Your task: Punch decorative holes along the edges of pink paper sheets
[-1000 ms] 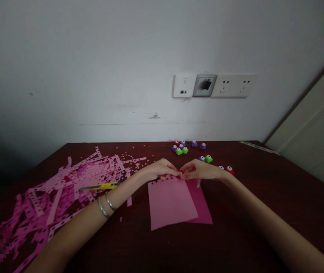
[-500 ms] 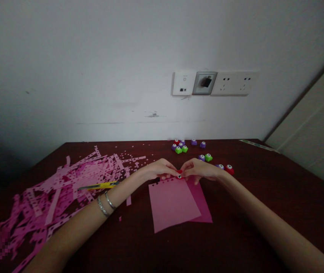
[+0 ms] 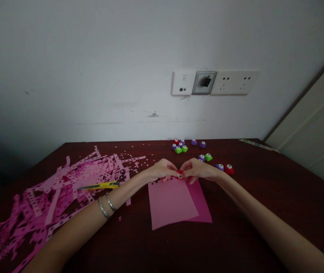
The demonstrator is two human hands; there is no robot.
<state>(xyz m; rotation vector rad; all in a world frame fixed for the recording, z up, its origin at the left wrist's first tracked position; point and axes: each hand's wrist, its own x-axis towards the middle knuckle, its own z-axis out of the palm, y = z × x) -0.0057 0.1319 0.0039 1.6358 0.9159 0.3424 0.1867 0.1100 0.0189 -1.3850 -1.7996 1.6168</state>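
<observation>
A small red craft punch (image 3: 180,173) sits at the far edge of a light pink paper sheet (image 3: 172,204). My left hand (image 3: 162,169) is closed, its thumb and fingertips at the punch and the paper edge. From the other side my right hand (image 3: 198,169) pinches the same punch. Small punched holes run along the sheet's far edge, left of the punch. Under the light sheet lies a darker pink sheet (image 3: 202,210), showing on the right. My fingers hide part of the punch and of the paper edge.
Punched pink strips and scraps (image 3: 59,189) heap on the left of the dark table (image 3: 236,242), with a yellow utility knife (image 3: 102,185) on them. Several purple, green (image 3: 208,157) and red punches (image 3: 229,169) stand behind and right of my hands. Wall sockets (image 3: 234,82) are above.
The light pink sheet's near edge swings slightly toward me and right, then back. Both hands stay at the red punch, with only small finger movements. The view shifts slightly.
</observation>
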